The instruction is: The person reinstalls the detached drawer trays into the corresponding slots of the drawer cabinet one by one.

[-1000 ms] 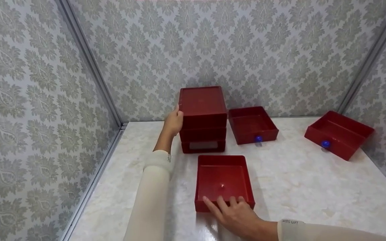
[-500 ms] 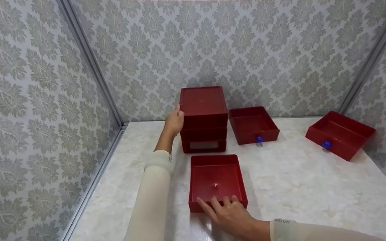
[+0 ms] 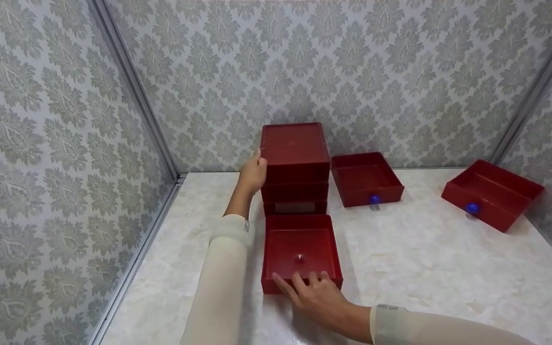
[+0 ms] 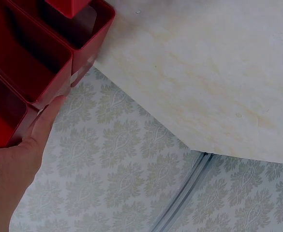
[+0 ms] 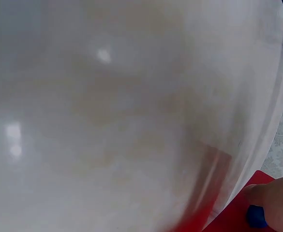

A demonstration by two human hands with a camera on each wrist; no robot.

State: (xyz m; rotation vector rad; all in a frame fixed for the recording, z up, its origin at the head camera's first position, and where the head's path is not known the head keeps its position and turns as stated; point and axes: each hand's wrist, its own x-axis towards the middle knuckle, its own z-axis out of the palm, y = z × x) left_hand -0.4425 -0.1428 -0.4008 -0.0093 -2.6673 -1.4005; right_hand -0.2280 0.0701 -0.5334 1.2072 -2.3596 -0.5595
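Note:
A red drawer cabinet (image 3: 295, 143) with stacked openings stands against the back wall. My left hand (image 3: 253, 175) presses against its left side, and the left wrist view shows the hand (image 4: 20, 154) along the side wall beside the compartments. In front of the cabinet lies a red drawer (image 3: 300, 239), its back edge close to the lowest opening; whether they touch I cannot tell. My right hand (image 3: 319, 299) grips the drawer's front wall, fingers over the rim. In the right wrist view the thumb lies on the outer front beside a blue knob (image 5: 256, 216).
Two more red drawers with blue knobs lie on the marbled table (image 3: 415, 268): one drawer (image 3: 367, 175) just right of the cabinet, another drawer (image 3: 491, 191) turned at an angle near the right wall. Patterned walls (image 3: 300, 62) enclose the table at left, back and right.
My right hand has slid the front drawer leftward and then away from me, up to the cabinet's front. My left hand stays on the cabinet's side.

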